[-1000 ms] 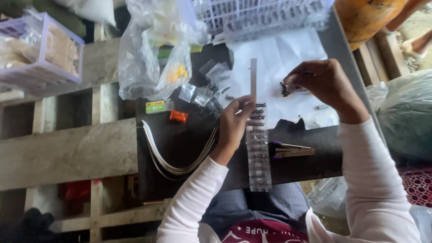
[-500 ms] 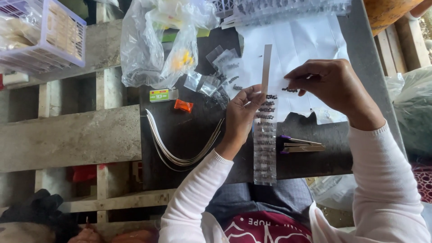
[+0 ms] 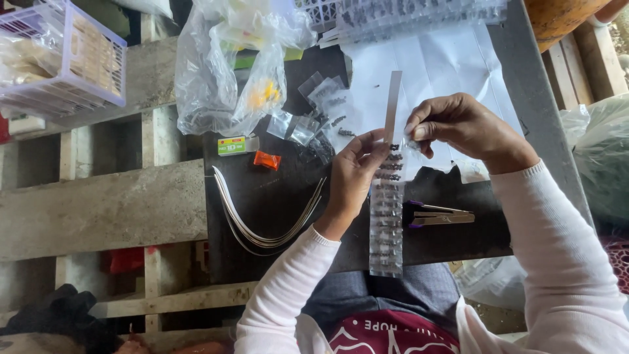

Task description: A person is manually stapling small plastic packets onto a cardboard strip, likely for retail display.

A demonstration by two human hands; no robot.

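Dark worktop (image 3: 275, 203) on wooden slats (image 3: 98, 210) holds curved wires (image 3: 262, 226), plastic bags (image 3: 229, 72).

Two hands (image 3: 357, 174) — one basket (image 3: 98, 72) — perhaps four small bags (image 3: 304, 128).
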